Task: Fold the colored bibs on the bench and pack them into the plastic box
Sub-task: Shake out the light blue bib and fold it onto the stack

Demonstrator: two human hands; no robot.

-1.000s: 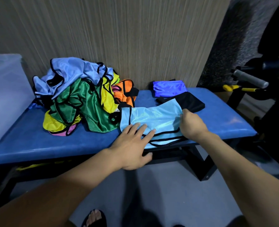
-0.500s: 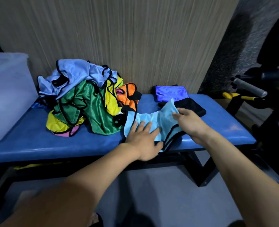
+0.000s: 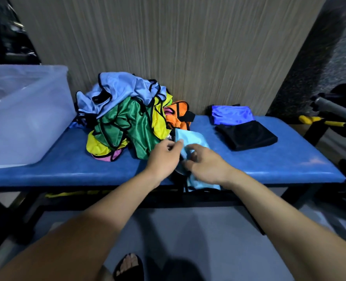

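A light blue bib (image 3: 192,139) with black trim lies bunched at the front of the blue bench (image 3: 269,161), part of it hanging over the edge. My left hand (image 3: 165,156) pinches its upper edge. My right hand (image 3: 206,166) grips the cloth just to the right. A heap of bibs (image 3: 127,120) in pale blue, green, yellow, orange and pink sits behind my left hand. A folded purple bib (image 3: 232,114) and a folded black bib (image 3: 247,134) lie at the right. The translucent plastic box (image 3: 26,116) stands on the bench's left end.
A wood-grain wall panel (image 3: 168,47) runs behind the bench. Gym equipment with a grey handle (image 3: 336,108) and a yellow part (image 3: 312,119) stands at the right. Grey floor lies below, with my sandalled foot (image 3: 128,267) near the bottom edge.
The light blue bib was spread flat under my left palm; my right hand carried its right side over to the left. Both hands now hold it bunched together.
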